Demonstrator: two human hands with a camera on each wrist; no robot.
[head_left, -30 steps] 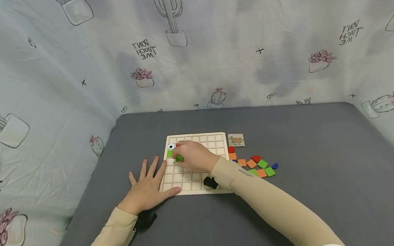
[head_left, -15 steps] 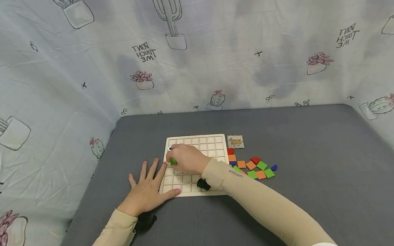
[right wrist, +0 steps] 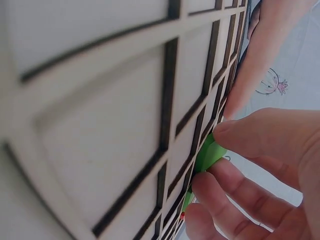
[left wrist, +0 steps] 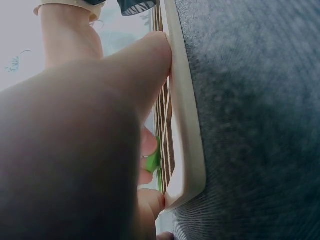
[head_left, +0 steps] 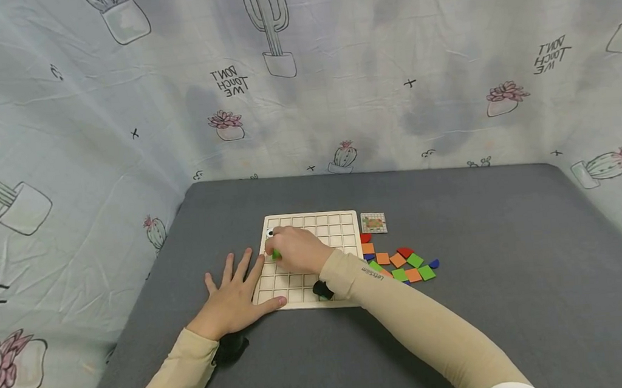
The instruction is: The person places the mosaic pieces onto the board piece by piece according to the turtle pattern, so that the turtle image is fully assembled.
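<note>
A pale wooden grid board [head_left: 297,297] lies flat on the table. My right hand [head_left: 299,250] is over its upper left part, with thumb and fingers pinching a green piece [right wrist: 210,154] against the grid. In the head view only a corner of that green piece [head_left: 276,254] shows below the fingers. A white tile with a black eye [head_left: 269,232] sits in the grid just beyond, partly covered by the hand. My left hand [head_left: 234,303] lies spread at the board's left side, its thumb on the near left corner and its index fingertip by the left edge.
Right of the board lie several loose tiles: orange squares [head_left: 382,259], green squares [head_left: 415,260], red pieces [head_left: 405,252] and blue ones [head_left: 434,264]. A small picture card [head_left: 373,222] lies by the board's far right corner. Printed cloth [head_left: 371,116] hangs behind the grey table [head_left: 486,265].
My right hand has shifted a little left with the green piece, towards the board's left edge, and then stayed almost still. The left hand keeps its place.
</note>
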